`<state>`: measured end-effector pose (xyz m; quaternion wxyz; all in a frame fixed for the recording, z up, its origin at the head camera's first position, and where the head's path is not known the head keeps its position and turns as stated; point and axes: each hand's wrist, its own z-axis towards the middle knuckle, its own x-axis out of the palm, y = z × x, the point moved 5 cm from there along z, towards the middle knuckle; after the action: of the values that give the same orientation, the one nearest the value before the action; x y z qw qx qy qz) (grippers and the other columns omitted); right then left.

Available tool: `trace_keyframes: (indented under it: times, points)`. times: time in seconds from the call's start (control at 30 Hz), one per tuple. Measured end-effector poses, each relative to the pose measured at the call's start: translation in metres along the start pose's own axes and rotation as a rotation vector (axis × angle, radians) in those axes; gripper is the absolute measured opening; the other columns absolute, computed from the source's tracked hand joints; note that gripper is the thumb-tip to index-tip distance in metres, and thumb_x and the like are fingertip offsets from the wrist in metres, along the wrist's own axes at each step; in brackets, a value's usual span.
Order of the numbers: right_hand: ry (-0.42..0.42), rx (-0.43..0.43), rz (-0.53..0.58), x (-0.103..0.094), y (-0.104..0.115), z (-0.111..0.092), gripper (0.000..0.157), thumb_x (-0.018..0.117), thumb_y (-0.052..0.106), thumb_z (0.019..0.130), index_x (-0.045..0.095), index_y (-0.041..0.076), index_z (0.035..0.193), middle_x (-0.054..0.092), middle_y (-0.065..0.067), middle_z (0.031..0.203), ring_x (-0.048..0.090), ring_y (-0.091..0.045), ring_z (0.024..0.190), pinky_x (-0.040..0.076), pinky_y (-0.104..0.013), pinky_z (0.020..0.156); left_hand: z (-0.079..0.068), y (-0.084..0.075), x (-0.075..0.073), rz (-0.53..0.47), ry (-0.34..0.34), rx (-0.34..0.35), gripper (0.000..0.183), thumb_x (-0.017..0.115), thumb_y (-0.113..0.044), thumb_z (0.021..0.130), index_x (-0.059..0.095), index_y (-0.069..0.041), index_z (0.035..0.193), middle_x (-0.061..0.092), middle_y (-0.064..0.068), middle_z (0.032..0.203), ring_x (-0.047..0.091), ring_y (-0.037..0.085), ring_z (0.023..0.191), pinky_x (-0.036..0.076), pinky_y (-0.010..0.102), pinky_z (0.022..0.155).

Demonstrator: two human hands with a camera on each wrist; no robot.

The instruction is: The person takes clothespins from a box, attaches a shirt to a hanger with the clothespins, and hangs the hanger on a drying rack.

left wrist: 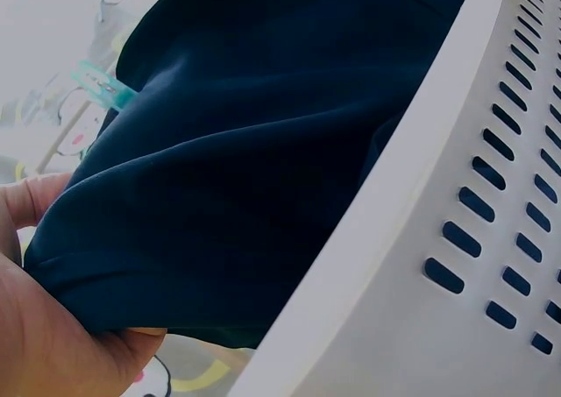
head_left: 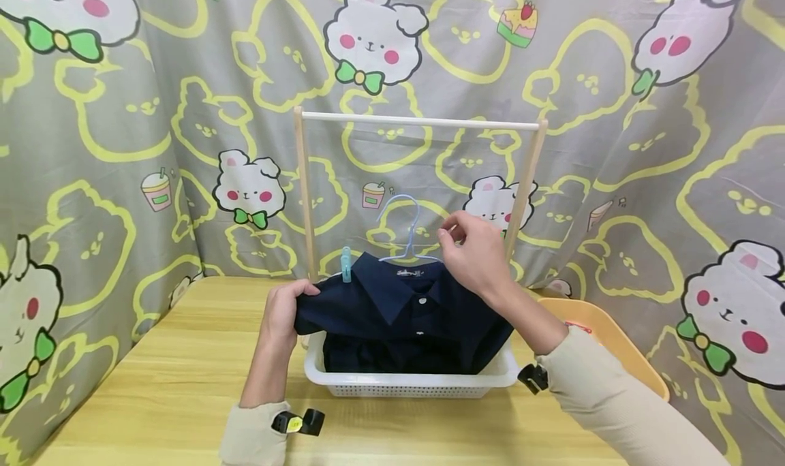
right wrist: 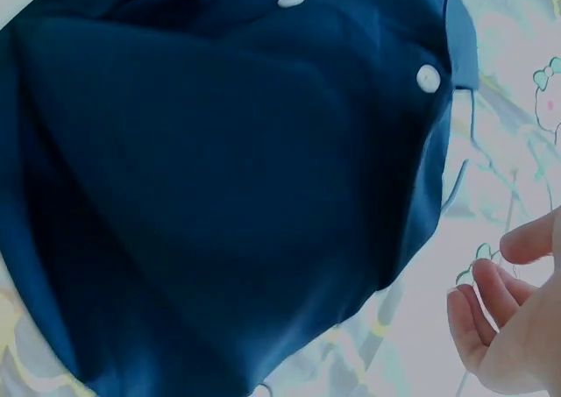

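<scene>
A dark navy collared shirt [head_left: 392, 316] with white buttons hangs on a light-blue wire hanger [head_left: 412, 231], whose hook rises above the collar. My left hand [head_left: 283, 309] grips the shirt's left-side sleeve, thumb on top, and the left wrist view shows the cloth between thumb and fingers. Close by, a teal clothespin [head_left: 346, 265] is clipped on the shoulder. My right hand [head_left: 475, 251] is raised just right of the hanger, above the other shoulder. In the right wrist view its fingers [right wrist: 495, 296] are loosely bent, apart from the shirt and holding nothing.
The shirt's lower part lies in a white perforated basket [head_left: 411, 382] on the wooden table [head_left: 153, 384]. Behind it stands a rack with a white bar [head_left: 423, 120] and wooden posts. An orange tray [head_left: 613, 336] sits at the right. A patterned curtain surrounds the table.
</scene>
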<state>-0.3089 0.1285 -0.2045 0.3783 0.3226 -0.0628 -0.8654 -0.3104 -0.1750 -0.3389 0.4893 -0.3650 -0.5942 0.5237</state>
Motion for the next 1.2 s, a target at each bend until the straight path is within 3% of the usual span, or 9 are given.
trace_keyframes:
  times: [0.33,0.7,0.97,1.2]
  points:
    - [0.042,0.143,-0.075,-0.014,-0.043,-0.009,0.014,0.061,0.016,0.095,0.071,0.006,0.096,0.073,-0.012,0.078,0.068,-0.029,0.074,0.05,-0.046,0.073,0.002,0.003,-0.002,0.003,-0.001,0.002,0.023,0.063,-0.005,0.082,0.071,-0.013,0.062,0.061,-0.003,0.072,0.061,0.017,0.069,0.054,0.028,0.068]
    - [0.101,0.289,-0.148,-0.033,-0.083,-0.023,0.019,0.058,0.019,0.097,0.07,0.004,0.102,0.069,-0.012,0.077,0.061,-0.029,0.072,0.043,-0.034,0.061,0.001,0.002,-0.004,-0.004,-0.007,-0.003,0.023,0.063,-0.005,0.082,0.071,-0.014,0.063,0.062,-0.004,0.073,0.061,0.016,0.07,0.054,0.027,0.069]
    - [0.109,0.326,-0.209,-0.042,-0.116,-0.038,0.022,0.055,0.018,0.097,0.069,0.002,0.101,0.071,-0.015,0.082,0.063,-0.033,0.077,0.045,-0.036,0.063,0.0,0.0,-0.004,-0.021,0.005,-0.002,0.022,0.063,-0.005,0.083,0.07,-0.013,0.063,0.061,-0.003,0.072,0.061,0.017,0.07,0.054,0.026,0.07]
    - [0.169,0.383,-0.243,-0.046,-0.142,-0.052,0.025,0.053,0.019,0.097,0.068,0.0,0.105,0.072,-0.019,0.091,0.065,-0.038,0.084,0.048,-0.043,0.067,0.001,0.002,-0.004,-0.022,0.006,-0.007,0.023,0.063,-0.005,0.083,0.07,-0.014,0.063,0.061,-0.003,0.072,0.061,0.016,0.069,0.054,0.026,0.069]
